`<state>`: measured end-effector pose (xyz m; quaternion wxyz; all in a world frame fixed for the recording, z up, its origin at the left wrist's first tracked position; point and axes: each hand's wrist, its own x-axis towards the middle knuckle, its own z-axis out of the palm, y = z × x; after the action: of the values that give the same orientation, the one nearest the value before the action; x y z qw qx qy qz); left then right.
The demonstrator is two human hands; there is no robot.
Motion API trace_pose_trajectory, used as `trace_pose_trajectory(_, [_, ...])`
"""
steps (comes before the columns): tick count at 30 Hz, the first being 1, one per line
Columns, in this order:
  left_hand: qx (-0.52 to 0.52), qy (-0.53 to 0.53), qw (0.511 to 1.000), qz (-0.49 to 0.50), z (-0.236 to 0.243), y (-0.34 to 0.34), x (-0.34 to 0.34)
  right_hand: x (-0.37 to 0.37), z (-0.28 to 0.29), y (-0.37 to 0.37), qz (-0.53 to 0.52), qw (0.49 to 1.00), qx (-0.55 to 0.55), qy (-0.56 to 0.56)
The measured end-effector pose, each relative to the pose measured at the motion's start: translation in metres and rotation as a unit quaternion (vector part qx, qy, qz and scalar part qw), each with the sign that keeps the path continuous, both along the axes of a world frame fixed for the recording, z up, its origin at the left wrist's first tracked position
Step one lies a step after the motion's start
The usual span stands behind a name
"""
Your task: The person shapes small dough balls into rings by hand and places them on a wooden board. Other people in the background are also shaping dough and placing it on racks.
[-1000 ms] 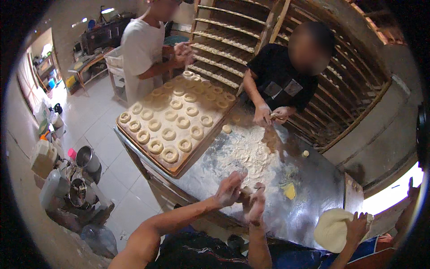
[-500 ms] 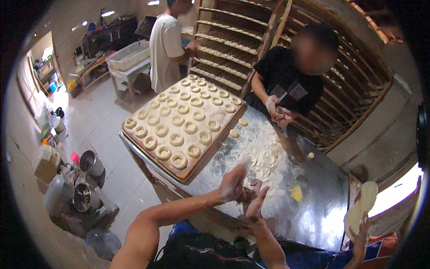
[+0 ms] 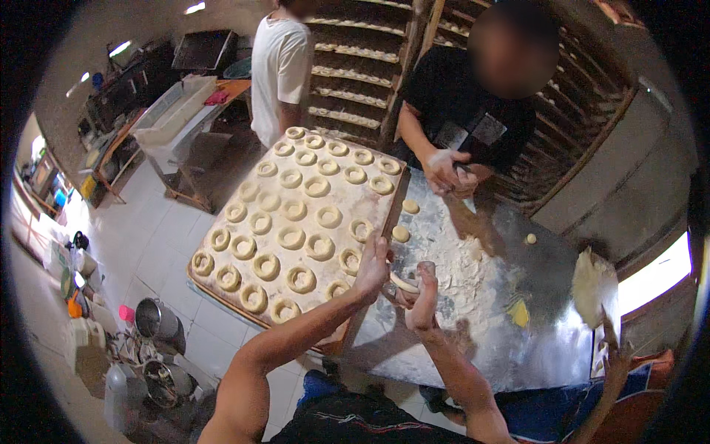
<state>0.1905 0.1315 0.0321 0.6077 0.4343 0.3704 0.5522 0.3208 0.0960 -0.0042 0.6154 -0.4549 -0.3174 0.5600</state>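
Observation:
A pale dough ring [image 3: 403, 284] is held just off the table, between my two hands near the right edge of the board. My right hand [image 3: 420, 302] grips it from the right, with the thumb upright and the fingers curled under. At the ring's left end, my left hand [image 3: 374, 272] closes on it; its fingertips are partly hidden. Beside that hand lies a floured wooden board [image 3: 251, 198] bearing rows of dough rings [image 3: 291, 237]. The metal table [image 3: 473, 359], dusted with loose flour [image 3: 462, 277], stretches to the right.
Small dough discs [image 3: 401, 234] lie right of the board. Across the table a person in black [image 3: 466, 111] works with both hands. Another person's hand [image 3: 615, 355] touches a dough slab [image 3: 594, 288] at right. Racks [image 3: 355, 78] stand behind; pots [image 3: 159, 322] sit on the floor.
Both my hands have moved forward toward the board's right edge, and the dough ring now shows between them. The view has shifted. At right, the other person's dough slab has dropped lower and flatter.

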Motion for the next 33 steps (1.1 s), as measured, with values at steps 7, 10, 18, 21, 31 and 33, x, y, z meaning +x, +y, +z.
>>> trace_pose_trajectory(7, [0.184,0.293,0.926,-0.148,-0.041,0.052,-0.036,-0.027,-0.003,0.019,0.115,0.990,0.042,0.065])
trace_pose_trajectory(10, [-0.051,0.027,0.993,-0.101,-0.035,0.049,-0.042,-0.035,0.006,0.017,0.103,0.992,0.033,0.071])
trace_pose_trajectory(18, [0.181,0.180,0.967,-0.024,-0.005,0.040,-0.057,-0.051,0.011,0.037,0.104,0.990,0.035,0.085])
trace_pose_trajectory(21, [0.230,0.203,0.951,0.037,0.008,0.039,-0.058,-0.053,0.015,0.042,0.011,0.997,0.034,0.067])
trace_pose_trajectory(31, [0.118,0.063,0.991,-0.018,0.007,0.040,-0.054,-0.067,0.034,0.033,0.109,0.991,0.068,-0.048])
trace_pose_trajectory(33, [0.355,0.293,0.887,0.030,0.000,0.046,-0.060,-0.070,0.032,0.042,0.099,0.990,0.095,0.023])
